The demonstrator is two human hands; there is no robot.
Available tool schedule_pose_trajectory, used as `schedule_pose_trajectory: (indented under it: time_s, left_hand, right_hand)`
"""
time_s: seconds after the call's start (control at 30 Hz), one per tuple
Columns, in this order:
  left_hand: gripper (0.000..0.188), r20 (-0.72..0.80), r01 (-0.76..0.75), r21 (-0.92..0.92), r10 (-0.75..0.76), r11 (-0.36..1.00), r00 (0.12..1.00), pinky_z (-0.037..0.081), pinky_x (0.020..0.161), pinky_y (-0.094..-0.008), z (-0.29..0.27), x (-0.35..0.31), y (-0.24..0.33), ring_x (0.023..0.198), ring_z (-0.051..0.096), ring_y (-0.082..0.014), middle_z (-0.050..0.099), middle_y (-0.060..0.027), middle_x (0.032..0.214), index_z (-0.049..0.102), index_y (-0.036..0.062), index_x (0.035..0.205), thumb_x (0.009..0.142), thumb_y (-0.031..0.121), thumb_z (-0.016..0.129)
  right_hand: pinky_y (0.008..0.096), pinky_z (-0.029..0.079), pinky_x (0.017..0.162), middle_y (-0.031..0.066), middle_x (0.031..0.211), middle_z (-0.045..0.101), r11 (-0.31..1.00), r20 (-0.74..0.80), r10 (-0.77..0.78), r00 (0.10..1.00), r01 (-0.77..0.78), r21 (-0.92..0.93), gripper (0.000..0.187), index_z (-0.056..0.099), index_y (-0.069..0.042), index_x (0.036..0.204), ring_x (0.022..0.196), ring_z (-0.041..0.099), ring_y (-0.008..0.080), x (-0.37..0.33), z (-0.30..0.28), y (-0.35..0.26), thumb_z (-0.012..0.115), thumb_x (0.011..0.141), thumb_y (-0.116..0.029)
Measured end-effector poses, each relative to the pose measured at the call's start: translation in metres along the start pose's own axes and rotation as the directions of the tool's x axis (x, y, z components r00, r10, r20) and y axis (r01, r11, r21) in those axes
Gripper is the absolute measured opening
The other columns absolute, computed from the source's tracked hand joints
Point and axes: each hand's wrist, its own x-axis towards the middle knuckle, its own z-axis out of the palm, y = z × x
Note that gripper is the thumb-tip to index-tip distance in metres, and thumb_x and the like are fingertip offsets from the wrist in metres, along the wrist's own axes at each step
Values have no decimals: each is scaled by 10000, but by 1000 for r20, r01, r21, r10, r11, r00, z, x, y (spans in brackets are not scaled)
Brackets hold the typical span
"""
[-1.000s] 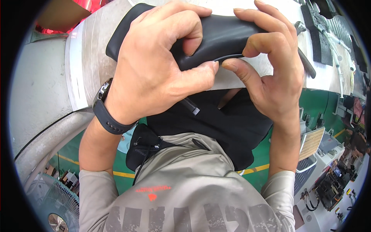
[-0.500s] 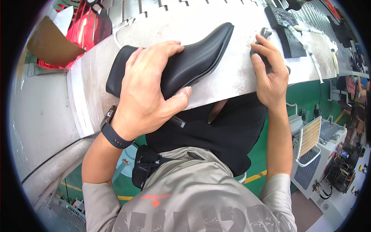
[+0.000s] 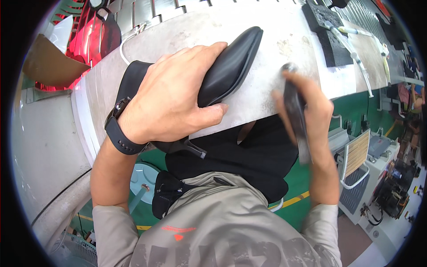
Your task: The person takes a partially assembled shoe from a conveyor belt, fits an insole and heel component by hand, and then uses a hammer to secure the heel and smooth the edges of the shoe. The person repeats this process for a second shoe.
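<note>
Boot (image 3: 231, 64) in smooth, softly shining black, with pointed toe and slim heel, is at the near edge of a stained pale worktable (image 3: 275, 49), the left hand (image 3: 171, 95) clasped over it. The blurred right hand (image 3: 315, 107) grips a dark-handled, metal-headed tool (image 3: 294, 104).
</note>
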Motion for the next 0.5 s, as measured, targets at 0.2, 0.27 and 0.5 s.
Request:
schedule_pose_trajectory:
  time_s: [0.2,0.27,0.5]
  left_hand:
    - [852,-55,-29,-16,28,999,998,526,935,-463,4,0,-2,1073,658,-418,674,-205,1191,530,16,1473,691,232,791]
    - [852,-57,-20,-8,20,1000,998,525,936,-464,2,0,-1,1075,659,-416,676,-204,1190,533,12,1469,686,225,794]
    - [873,-87,-19,13,20,1000,996,500,983,-475,6,-1,1,1120,650,-396,670,-197,1232,525,-17,1453,655,186,814]
  right_hand:
    - [459,602,953,283,1249,668,758,-258,-6,966,173,628,490,680,26,1266,1123,702,400,-30,37,-50,851,913,-269]
    - [544,564,1038,344,1320,645,677,-263,13,965,185,713,480,634,35,1279,1241,661,484,-36,52,-53,794,970,-295]
    - [534,582,1017,298,1293,672,736,-295,-34,955,224,639,394,622,28,1255,1211,677,488,-31,67,-54,781,965,-188]
